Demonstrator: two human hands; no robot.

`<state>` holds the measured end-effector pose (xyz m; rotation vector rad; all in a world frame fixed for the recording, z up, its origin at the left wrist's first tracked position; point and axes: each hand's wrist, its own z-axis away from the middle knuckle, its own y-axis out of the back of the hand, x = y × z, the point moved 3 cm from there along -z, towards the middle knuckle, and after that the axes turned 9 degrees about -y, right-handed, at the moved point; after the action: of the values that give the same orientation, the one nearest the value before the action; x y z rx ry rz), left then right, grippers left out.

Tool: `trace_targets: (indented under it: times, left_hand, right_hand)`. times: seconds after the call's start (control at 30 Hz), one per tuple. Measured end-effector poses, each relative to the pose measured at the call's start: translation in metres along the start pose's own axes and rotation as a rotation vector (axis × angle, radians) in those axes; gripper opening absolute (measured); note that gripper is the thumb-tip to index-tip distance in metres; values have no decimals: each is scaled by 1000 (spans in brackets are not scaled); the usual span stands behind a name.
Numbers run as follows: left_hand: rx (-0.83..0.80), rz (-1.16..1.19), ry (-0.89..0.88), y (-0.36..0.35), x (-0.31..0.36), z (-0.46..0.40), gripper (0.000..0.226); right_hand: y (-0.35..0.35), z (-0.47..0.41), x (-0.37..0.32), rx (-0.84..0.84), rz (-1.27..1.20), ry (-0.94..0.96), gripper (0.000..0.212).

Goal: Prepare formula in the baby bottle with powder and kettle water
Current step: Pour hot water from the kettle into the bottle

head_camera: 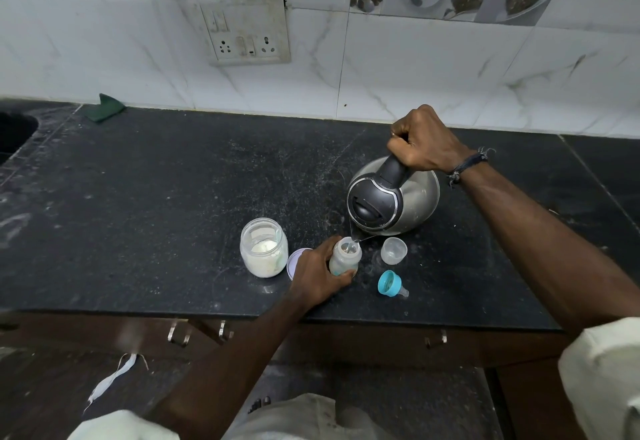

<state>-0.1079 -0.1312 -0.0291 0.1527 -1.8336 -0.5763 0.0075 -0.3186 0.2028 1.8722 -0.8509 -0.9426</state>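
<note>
My right hand (424,139) grips the black handle of a steel kettle (393,197), which is tilted toward me over the black counter. Its spout sits just above the open mouth of the clear baby bottle (344,257), and a thin stream of water runs in. My left hand (317,275) is wrapped around the bottle, holding it upright on the counter. An open glass jar of white powder (264,252) stands to the left of the bottle. The blue teat ring with its nipple (391,283) lies to the right. A clear bottle cap (393,250) stands above the ring.
A pale lilac jar lid (293,259) lies between the jar and my left hand. A green cloth (105,108) rests at the back left by the tiled wall. A sink (14,131) opens at the far left. The counter's front edge (138,313) runs above drawer handles.
</note>
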Motion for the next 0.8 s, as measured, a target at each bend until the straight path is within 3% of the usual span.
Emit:
trace_targets:
  times: [0.5,0.8]
  left_hand:
    - [12,28,25,-2,-4,0,66]
    - [45,19,25,-2,-3,0,61]
  right_hand:
    - [-5,0,12,-20,-122,-55,31]
    - [-2,-7,36,46,-266,-230,27]
